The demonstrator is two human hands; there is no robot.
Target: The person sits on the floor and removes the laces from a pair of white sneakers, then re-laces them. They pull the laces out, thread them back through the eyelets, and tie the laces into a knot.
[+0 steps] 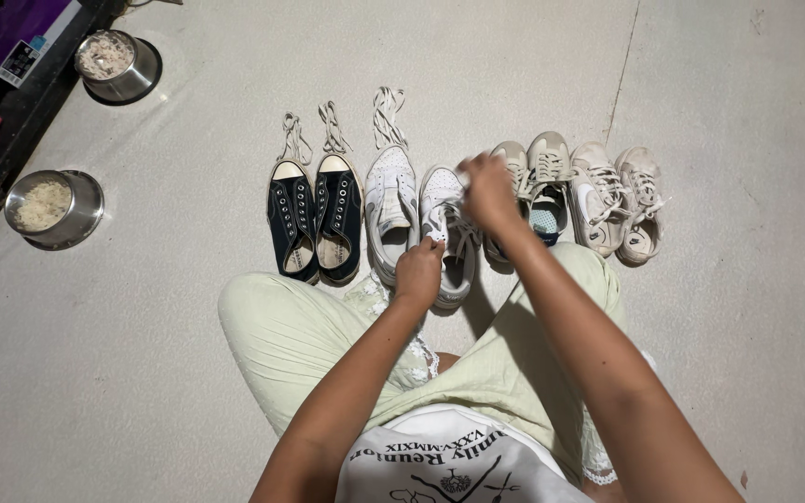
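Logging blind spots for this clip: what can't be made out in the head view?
- Lace end at the right hand: covered by the fingers.
- White sneaker: its middle is hidden under the left hand.
- Sneaker behind the right hand: mostly blocked by hand and forearm.
- Purple package: cut off by the top-left edge.
- Bowl contents: too small to identify.

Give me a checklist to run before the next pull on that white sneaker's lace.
1. Left hand steadies the white sneaker at its side: ok.
2. Right hand grips the lace above the sneaker's toe: ok, though the lace itself is mostly hidden.
3. Lace threaded through every eyelet: cannot tell.
4. Partner white sneaker stands beside it, unlaced, with its loose lace beyond the toe: ok.
5. Black sneakers clear of the hands: ok.
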